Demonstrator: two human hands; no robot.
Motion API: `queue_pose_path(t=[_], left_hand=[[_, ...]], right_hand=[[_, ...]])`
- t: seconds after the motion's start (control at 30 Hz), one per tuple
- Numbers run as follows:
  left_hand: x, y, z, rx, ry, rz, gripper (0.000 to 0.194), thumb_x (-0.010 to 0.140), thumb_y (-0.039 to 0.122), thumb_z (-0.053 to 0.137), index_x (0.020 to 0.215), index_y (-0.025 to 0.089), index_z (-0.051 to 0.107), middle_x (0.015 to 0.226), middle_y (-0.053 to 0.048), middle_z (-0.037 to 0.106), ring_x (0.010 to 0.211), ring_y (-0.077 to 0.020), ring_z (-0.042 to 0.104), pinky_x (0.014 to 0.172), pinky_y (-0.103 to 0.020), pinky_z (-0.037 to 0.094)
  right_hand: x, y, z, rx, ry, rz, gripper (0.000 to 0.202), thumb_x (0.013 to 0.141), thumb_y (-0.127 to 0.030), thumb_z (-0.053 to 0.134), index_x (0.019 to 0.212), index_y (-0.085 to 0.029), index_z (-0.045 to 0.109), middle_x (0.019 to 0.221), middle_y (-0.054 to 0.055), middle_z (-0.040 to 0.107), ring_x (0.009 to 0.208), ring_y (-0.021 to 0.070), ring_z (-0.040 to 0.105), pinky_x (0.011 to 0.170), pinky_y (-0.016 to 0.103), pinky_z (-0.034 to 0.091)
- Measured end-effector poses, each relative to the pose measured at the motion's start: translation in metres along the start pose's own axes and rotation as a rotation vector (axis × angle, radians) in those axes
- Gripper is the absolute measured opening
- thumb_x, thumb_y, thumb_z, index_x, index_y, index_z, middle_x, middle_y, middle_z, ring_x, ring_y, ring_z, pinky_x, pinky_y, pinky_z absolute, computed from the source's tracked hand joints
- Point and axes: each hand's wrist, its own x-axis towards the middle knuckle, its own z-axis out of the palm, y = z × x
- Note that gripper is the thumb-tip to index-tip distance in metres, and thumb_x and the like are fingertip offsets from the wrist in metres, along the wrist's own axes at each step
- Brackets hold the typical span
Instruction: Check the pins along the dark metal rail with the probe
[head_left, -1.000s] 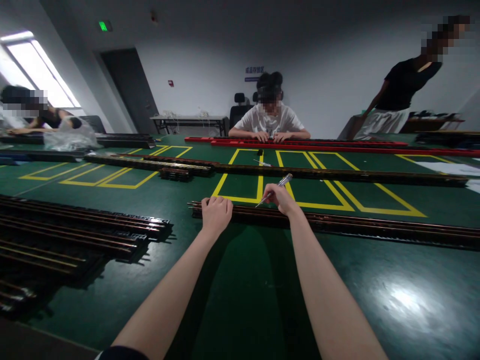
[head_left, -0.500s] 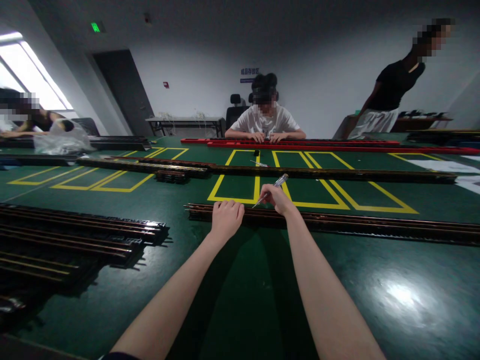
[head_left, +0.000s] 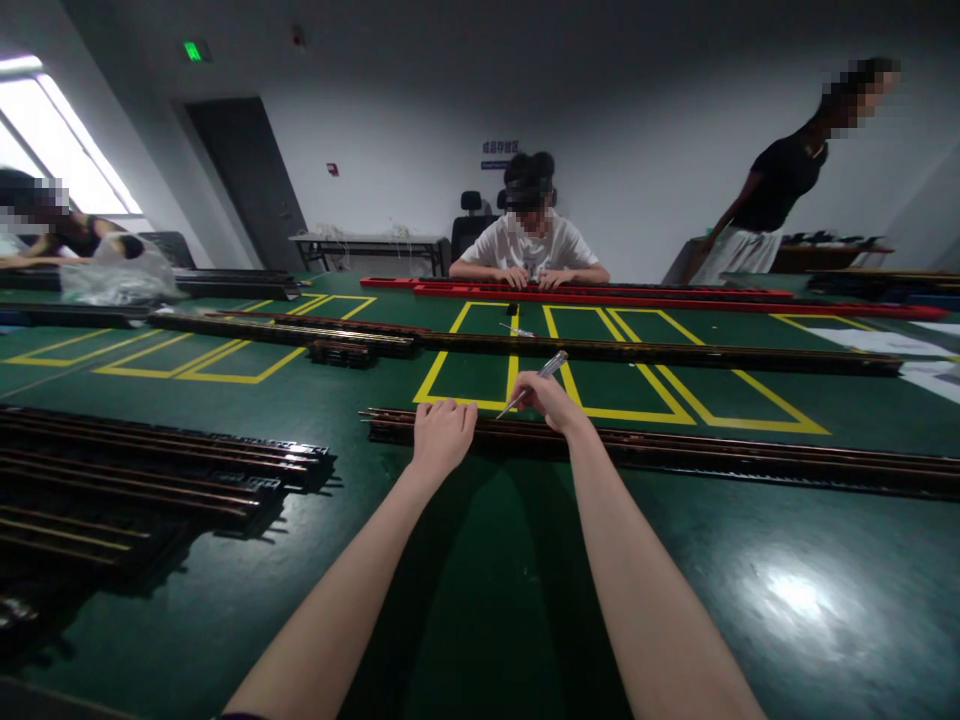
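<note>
A long black rail with copper-coloured strips (head_left: 720,452) lies across the table in front of me. My left hand (head_left: 444,438) grips it close to its left end, fingers curled over the far side. In my right hand (head_left: 550,400) is a slim screwdriver (head_left: 553,364) with a clear handle, held slanted like a pen. Its tip points down and left, at the rail's top just right of my left hand. Whether the tip touches a strip or a screw cannot be made out. The fingertips of my left hand are hidden behind the rail.
Several similar black rails (head_left: 135,450) lie at the left. Another long rail (head_left: 615,348) crosses the green table (head_left: 360,590) farther back, with a short block (head_left: 340,352) beside it. Red rails (head_left: 675,295) lie before a seated person (head_left: 529,245). A plastic bag (head_left: 124,275) sits far left.
Both hands and the screwdriver have shifted slightly left in the view, along with the rail. The screwdriver stays in my right hand. The standing person at the right has moved a little left.
</note>
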Motion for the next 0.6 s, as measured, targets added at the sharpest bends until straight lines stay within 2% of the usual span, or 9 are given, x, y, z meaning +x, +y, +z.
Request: queue_pose_path(t=[0.3, 0.47, 0.6], left_hand=[[0.000, -0.033, -0.008, 0.023, 0.011, -0.173, 0.047, 0.090, 0.030, 0.025, 0.073, 0.017, 0.067, 0.088, -0.011, 0.070, 0.083, -0.0234, 0.061, 0.084, -0.044, 0.037], [0.001, -0.046, -0.008, 0.053, 0.035, -0.231, 0.046, 0.088, 0.029, 0.025, 0.069, 0.017, 0.065, 0.084, -0.011, 0.070, 0.079, -0.0229, 0.061, 0.083, -0.044, 0.036], [0.000, -0.048, -0.009, 0.071, 0.046, -0.254, 0.045, 0.088, 0.027, 0.025, 0.068, 0.017, 0.065, 0.083, -0.011, 0.070, 0.080, -0.0238, 0.061, 0.083, -0.045, 0.035]], right_hand=[[0.004, -0.006, 0.023, -0.123, -0.187, -0.004, 0.020, 0.076, -0.018, 0.056, 0.058, -0.016, 0.061, 0.070, 0.003, 0.062, 0.062, 0.0098, 0.056, 0.062, 0.024, 0.050], [0.001, -0.011, 0.032, -0.149, -0.215, 0.006, 0.023, 0.081, -0.019, 0.054, 0.060, -0.016, 0.062, 0.074, 0.003, 0.064, 0.064, 0.0097, 0.058, 0.064, 0.024, 0.051], [0.000, -0.011, 0.035, -0.130, -0.200, 0.010, 0.026, 0.083, -0.016, 0.052, 0.059, -0.015, 0.062, 0.072, 0.003, 0.064, 0.061, 0.0089, 0.057, 0.063, 0.023, 0.050]])
